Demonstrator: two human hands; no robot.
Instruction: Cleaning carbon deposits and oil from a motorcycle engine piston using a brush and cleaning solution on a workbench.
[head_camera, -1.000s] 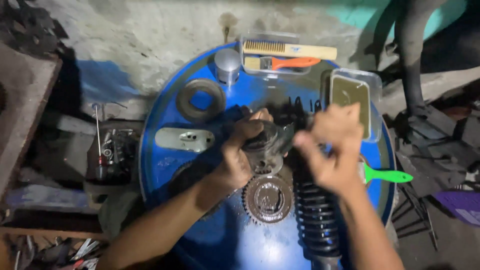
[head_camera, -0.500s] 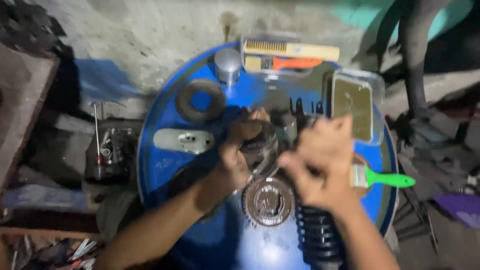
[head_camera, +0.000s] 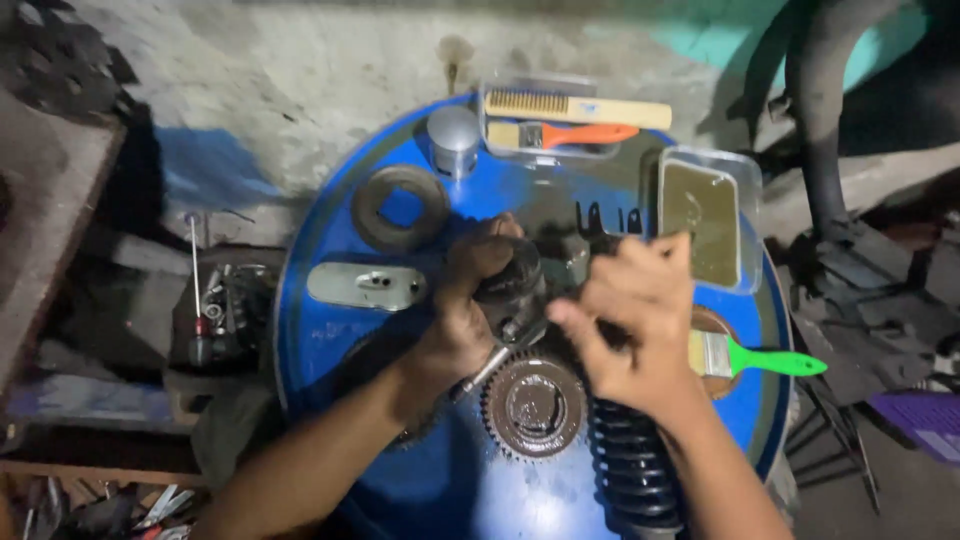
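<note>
A dark, greasy round metal part (head_camera: 510, 285) is gripped in the left hand (head_camera: 465, 300) at the centre of the blue drum top (head_camera: 330, 340), w/ the right hand (head_camera: 630, 320) curled over its right side, fingers closed on something too hidden to tell. The part is judged mid-cleaning, grime not yet off. A toothed gear (head_camera: 533, 405) lies just near of it, a green-handled brush (head_camera: 755, 358) at right, untouched.

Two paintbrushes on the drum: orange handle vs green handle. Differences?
The orange-handled brush lies at the far edge inside a clear tray, beside a wooden wire brush; the green-handled brush lies on the drum's right side, close by the right hand. Both lie flat with handles pointing right.
</note>
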